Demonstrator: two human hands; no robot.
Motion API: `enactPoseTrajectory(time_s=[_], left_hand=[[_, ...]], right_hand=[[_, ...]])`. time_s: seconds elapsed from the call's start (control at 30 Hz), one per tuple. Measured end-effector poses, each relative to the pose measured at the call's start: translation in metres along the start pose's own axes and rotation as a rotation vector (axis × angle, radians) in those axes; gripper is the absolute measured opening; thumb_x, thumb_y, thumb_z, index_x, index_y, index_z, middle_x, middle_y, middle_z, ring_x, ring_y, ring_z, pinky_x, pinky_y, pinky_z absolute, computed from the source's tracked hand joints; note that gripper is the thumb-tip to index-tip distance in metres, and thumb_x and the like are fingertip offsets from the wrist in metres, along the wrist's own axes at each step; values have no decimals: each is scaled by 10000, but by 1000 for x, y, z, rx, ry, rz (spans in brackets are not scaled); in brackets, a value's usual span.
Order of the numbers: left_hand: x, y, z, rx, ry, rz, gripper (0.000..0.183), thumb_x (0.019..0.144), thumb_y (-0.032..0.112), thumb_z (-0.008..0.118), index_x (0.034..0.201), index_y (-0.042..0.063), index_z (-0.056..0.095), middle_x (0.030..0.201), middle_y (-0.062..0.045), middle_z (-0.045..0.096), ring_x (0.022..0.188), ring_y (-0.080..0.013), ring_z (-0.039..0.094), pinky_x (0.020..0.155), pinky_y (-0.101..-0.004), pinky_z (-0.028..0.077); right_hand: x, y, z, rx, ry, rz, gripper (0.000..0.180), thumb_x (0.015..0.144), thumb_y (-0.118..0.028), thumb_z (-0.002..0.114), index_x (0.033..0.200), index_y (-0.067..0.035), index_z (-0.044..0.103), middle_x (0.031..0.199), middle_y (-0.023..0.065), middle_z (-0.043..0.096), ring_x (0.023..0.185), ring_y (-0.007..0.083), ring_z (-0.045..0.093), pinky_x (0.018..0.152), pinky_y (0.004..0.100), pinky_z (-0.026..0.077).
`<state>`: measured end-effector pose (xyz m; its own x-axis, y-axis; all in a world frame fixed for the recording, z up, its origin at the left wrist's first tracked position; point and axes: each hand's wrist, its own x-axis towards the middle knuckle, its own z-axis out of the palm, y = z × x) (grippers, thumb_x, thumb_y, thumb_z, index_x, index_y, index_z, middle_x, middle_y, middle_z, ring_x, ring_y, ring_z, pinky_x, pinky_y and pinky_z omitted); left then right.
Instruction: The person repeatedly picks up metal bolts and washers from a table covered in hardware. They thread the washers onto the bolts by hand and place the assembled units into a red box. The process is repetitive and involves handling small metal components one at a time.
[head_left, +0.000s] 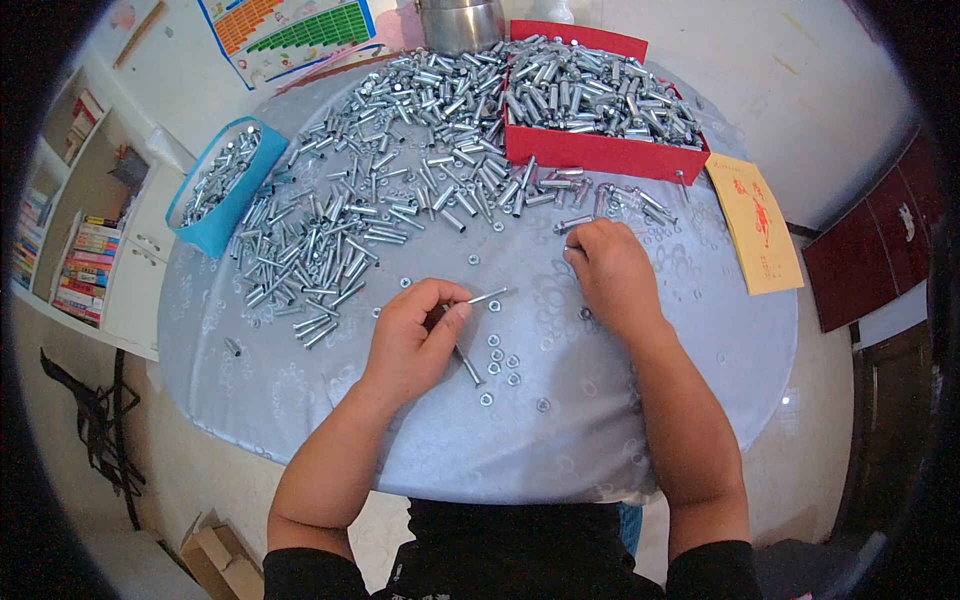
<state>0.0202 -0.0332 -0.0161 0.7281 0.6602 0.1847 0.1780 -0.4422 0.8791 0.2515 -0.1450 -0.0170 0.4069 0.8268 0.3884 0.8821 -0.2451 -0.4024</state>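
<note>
My left hand (416, 334) is over the middle of the table, pinching a slim metal bolt (489, 295) between thumb and forefinger. A second bolt with a flared head (470, 367) slants out below that hand; whether it is held or lies on the cloth is unclear. Several loose hex nuts (494, 355) are scattered just right of it. My right hand (615, 277) is bent down near the cloth, its fingertips close together by an assembled sleeve anchor (574, 223). A grey glint shows at those fingertips, too small to identify. Another nut (585, 313) lies beside the right wrist.
A large heap of metal sleeves and bolts (442, 97) spreads across the table's far side. Filled with anchors, a red box (600, 150) stands at the back right. A blue fabric bin (225, 232) with metal parts is at left, and a yellow booklet (757, 225) at right.
</note>
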Motion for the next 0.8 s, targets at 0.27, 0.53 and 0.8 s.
enactPoseTrajectory(time_s=[0.27, 0.53, 0.8], left_hand=[[0, -3, -2, -21, -1, -2, 113, 883, 78, 620, 975, 11, 626, 831, -17, 613, 742, -82, 564, 673, -241, 457], [0, 3, -2, 21, -1, 18, 106, 882, 82, 622, 959, 10, 632, 815, -19, 611, 715, -80, 549, 651, -243, 451], [0, -2, -2, -67, -28, -44, 107, 885, 76, 623, 969, 11, 636, 792, -15, 621, 691, -82, 563, 634, -231, 454]], right_hand=[[-14, -36, -1, 937, -8, 245, 214, 858, -43, 656, 1071, -24, 640, 893, 44, 655, 813, 136, 608, 730, 255, 490], [-22, -47, 0, 1242, -86, 351, 188, 875, -37, 653, 1060, -6, 640, 901, 39, 669, 820, 91, 611, 737, 229, 498], [-23, -46, 4, 1192, -154, 384, 196, 846, -16, 680, 1039, -12, 642, 881, 21, 668, 786, 82, 611, 704, 214, 494]])
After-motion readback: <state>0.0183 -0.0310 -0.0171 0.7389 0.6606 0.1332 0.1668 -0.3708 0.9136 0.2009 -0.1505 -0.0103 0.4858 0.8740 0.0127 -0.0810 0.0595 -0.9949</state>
